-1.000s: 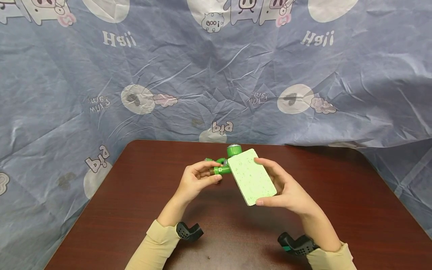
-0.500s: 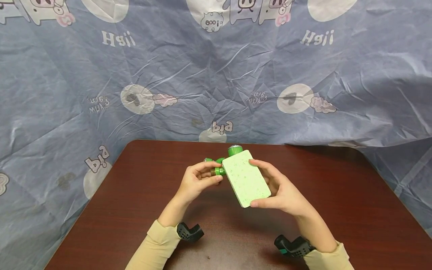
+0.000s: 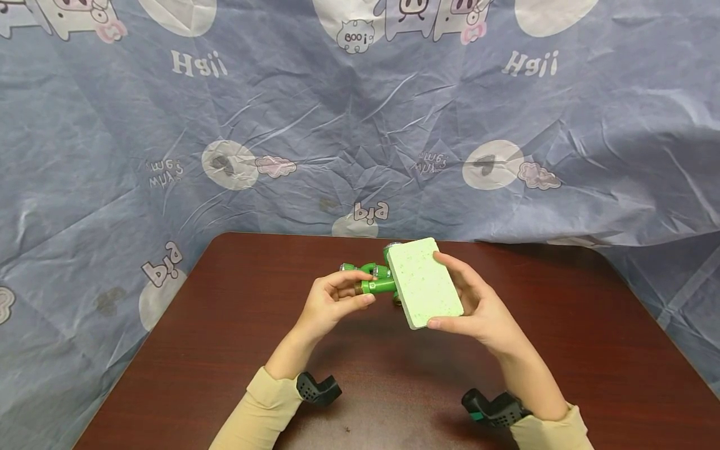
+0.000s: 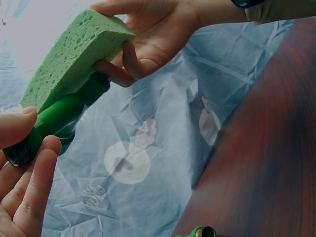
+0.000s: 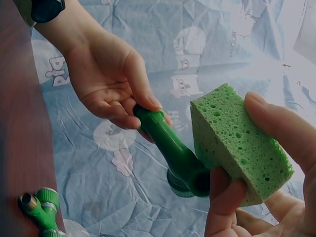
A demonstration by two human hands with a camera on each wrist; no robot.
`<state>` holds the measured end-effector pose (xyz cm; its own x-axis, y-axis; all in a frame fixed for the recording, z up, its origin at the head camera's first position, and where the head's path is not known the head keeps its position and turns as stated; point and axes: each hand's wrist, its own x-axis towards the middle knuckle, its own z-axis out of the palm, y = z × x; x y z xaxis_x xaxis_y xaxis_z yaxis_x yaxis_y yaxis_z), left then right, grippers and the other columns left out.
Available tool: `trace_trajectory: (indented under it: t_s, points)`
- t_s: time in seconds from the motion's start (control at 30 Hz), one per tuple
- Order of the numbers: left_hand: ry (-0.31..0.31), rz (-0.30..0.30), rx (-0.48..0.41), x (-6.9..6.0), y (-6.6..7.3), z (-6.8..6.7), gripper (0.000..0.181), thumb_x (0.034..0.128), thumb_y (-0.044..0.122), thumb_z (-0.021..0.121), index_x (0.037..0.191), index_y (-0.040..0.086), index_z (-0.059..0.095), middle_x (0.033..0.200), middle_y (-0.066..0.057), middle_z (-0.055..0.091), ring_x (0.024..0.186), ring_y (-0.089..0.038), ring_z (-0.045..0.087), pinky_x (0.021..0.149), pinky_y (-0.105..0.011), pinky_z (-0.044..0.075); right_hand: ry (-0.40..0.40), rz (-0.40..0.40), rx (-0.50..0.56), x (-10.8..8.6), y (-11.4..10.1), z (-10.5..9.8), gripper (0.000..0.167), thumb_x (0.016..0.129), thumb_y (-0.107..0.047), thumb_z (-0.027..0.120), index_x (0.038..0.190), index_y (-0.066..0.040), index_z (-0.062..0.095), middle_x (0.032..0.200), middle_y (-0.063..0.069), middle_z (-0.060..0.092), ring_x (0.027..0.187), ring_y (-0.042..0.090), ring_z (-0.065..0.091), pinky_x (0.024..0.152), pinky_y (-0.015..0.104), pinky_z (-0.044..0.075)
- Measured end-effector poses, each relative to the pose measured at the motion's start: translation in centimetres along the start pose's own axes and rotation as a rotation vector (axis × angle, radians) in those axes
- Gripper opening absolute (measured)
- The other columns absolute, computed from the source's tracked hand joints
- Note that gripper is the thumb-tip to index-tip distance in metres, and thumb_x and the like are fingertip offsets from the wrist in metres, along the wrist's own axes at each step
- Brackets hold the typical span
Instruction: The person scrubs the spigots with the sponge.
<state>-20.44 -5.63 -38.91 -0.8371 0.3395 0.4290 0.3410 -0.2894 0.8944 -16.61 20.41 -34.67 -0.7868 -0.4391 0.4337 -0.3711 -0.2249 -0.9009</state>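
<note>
The left hand point(image 3: 332, 303) pinches the threaded end of a green pipe fitting point(image 3: 380, 285), holding it above the table. In the right hand point(image 3: 478, 306) is a light green sponge point(image 3: 425, 284), gripped by its edges between thumb and fingers. The sponge hides the fitting's far end in the head view. From the right wrist view, the fitting point(image 5: 170, 140) runs from the left fingertips to beside the sponge point(image 5: 237, 143). The left wrist view shows the sponge point(image 4: 74, 57) lying along the fitting point(image 4: 61, 116).
Another green fitting point(image 5: 42, 210) with ribbed caps lies on the table, partly behind the held one in the head view. The dark red-brown table point(image 3: 225, 337) ends at a printed blue cloth point(image 3: 315, 125). Both wrists wear black devices point(image 3: 319, 389).
The right hand and sponge shifted left along the fitting, then back right and slightly up, uncovering more of the fitting's green body. The left hand has barely moved.
</note>
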Motion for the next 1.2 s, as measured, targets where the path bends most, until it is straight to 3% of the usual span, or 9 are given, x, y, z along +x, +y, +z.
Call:
trace_trajectory:
  t_s: [0.27,0.47,0.77,1.03,1.2]
  points:
    - [0.005,-0.002,0.012,0.0,0.3,0.0,0.034,0.0763,-0.01,0.069,0.108,-0.016,0.059,0.097,-0.012,0.066,0.073,-0.016,0.066,0.063,-0.031,0.057,0.052,-0.009,-0.005,-0.2,-0.5,-1.2,0.092,0.068,0.025,0.066,0.146,-0.004,0.027,0.136,0.01,0.041,0.105,0.018,0.056,0.076,0.027,0.055]
    - [0.0,-0.008,0.013,-0.1,0.2,0.0,0.034,0.0766,-0.009,0.07,0.108,-0.015,0.059,0.096,-0.006,0.067,0.073,-0.015,0.065,0.063,-0.031,0.057,0.048,-0.015,-0.01,-0.3,-0.7,-1.6,0.091,0.068,0.025,0.066,0.146,-0.001,0.026,0.134,0.011,0.042,0.104,0.019,0.056,0.074,0.027,0.055]
    - [-0.003,-0.005,0.018,-0.1,0.1,0.0,0.033,0.0765,-0.009,0.07,0.108,-0.014,0.06,0.094,-0.005,0.067,0.072,-0.019,0.065,0.063,-0.031,0.057,0.047,-0.012,-0.022,-0.4,-0.8,-1.5,0.092,0.067,0.025,0.067,0.146,-0.003,0.028,0.133,0.01,0.043,0.107,0.018,0.054,0.078,0.025,0.054]
    - [-0.011,-0.012,0.01,-0.1,0.0,0.1,0.034,0.077,-0.005,0.072,0.108,-0.014,0.06,0.095,-0.004,0.068,0.075,-0.015,0.066,0.064,-0.036,0.058,0.006,-0.015,-0.047,-0.2,-0.8,-0.6,0.091,0.067,0.024,0.068,0.145,-0.002,0.028,0.135,0.013,0.041,0.105,0.02,0.054,0.077,0.026,0.054]
    - [-0.018,-0.014,0.005,-0.1,0.1,0.4,0.036,0.0774,-0.002,0.074,0.108,-0.015,0.059,0.098,-0.003,0.066,0.078,-0.016,0.066,0.066,-0.032,0.057,0.013,-0.033,-0.072,-0.1,-0.5,0.1,0.092,0.067,0.024,0.069,0.145,0.0,0.028,0.137,0.014,0.04,0.108,0.021,0.052,0.077,0.026,0.054]
